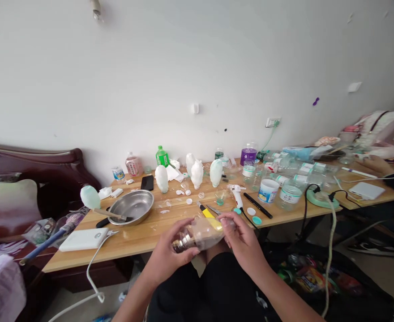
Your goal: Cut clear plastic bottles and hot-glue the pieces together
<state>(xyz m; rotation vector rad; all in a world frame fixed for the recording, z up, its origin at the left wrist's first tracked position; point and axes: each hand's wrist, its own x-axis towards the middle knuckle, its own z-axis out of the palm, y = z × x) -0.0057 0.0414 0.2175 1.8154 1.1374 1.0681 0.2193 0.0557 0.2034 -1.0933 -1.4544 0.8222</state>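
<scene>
Just over the table's front edge I hold a clear plastic bottle (207,233) on its side between both hands. My left hand (173,250) is wrapped round its ribbed, brownish end. The fingers of my right hand (239,237) pinch the narrower right end. Directly behind the bottle lies a yellow and black utility knife (205,210), partly hidden by it. Next to the knife are scissors (214,210), partly covered. A white glue gun (237,195) rests behind my right hand, near a black marker (257,205) and some loose caps (256,220).
Several white, lumpy coated shapes (197,174) stand mid-table. To the left are a steel bowl (133,208) with a brush (111,215) and a white power bank (83,239). Clear bottles (291,195) and a green power strip (323,200) crowd the right; another person's hand (373,165) is beyond.
</scene>
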